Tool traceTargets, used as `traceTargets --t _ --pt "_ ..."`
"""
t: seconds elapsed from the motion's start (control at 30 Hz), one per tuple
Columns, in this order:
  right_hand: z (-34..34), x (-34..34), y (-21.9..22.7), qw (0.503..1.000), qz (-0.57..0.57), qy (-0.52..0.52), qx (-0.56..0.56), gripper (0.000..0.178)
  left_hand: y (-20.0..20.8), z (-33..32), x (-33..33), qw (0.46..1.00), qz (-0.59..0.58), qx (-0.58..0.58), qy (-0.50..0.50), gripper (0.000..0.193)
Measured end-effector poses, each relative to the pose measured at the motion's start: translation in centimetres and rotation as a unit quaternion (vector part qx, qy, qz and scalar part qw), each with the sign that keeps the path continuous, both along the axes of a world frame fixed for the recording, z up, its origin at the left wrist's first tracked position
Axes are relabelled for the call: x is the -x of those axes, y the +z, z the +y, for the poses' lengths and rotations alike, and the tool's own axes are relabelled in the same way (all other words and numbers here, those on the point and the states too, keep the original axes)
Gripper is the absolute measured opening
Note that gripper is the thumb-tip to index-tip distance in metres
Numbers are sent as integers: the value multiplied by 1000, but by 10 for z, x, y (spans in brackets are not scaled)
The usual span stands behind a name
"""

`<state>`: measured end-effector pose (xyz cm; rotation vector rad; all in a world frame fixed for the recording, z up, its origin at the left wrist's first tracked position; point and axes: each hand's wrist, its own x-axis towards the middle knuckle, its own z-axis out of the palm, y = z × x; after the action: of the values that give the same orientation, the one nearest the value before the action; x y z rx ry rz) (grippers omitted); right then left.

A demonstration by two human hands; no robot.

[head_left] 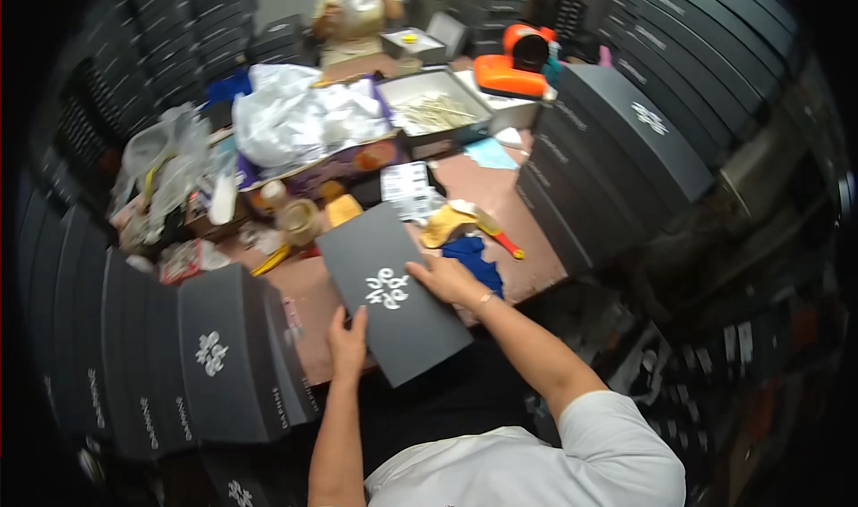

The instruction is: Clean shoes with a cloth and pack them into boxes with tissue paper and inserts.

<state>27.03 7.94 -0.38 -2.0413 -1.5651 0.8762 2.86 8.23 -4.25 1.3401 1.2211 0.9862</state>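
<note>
A dark grey shoe box (pixel 416 328) with a pale flower-like emblem lies tilted over the near edge of the table, its lid on. My left hand (pixel 347 342) grips its left long side, thumb along the edge. On the opposite side, my right hand (pixel 450 281) holds the box with fingertips over the lid. Just past the right hand lie a blue cloth (pixel 474 261), a yellow cloth (pixel 447 227) and a red-and-yellow handled tool (pixel 507 242). A sheet with printed labels (pixel 408 191) is beyond the box.
Stacks of dark shoe boxes stand at left (pixel 228 355) and right (pixel 617 141). A purple carton (pixel 384 154) holds white paper; an open box (pixel 474 132) holds thin sticks. Jars (pixel 299 221), plastic bags (pixel 170 163) and an orange device (pixel 509 76) crowd the table (pixel 536 261). Another person (pixel 356 11) sits opposite.
</note>
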Motion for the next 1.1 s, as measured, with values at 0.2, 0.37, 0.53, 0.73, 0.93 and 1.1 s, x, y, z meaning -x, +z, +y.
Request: traceTargets --t 0.2,0.37,0.53,0.73,0.93,1.1 --pt "12 1 -36 982 187 -38 -16 65 -34 15 -2 975 -136 176 25 52" --pt "-64 24 -15 946 265 -18 -184 77 12 -50 -22 894 -429 95 -86 61" --pt "-149 -25 166 917 115 118 -363 93 141 -44 -75 791 -565 177 -157 62" --pt "-193 -130 287 794 40 -137 -590 54 296 -26 -227 807 -491 -14 -327 58" --pt "-203 -330 277 793 -14 -359 -492 54 302 -110 -206 846 -268 -4 -460 80" --pt "-196 -221 230 652 31 -341 -677 43 245 -55 4 925 2 -345 -158 63"
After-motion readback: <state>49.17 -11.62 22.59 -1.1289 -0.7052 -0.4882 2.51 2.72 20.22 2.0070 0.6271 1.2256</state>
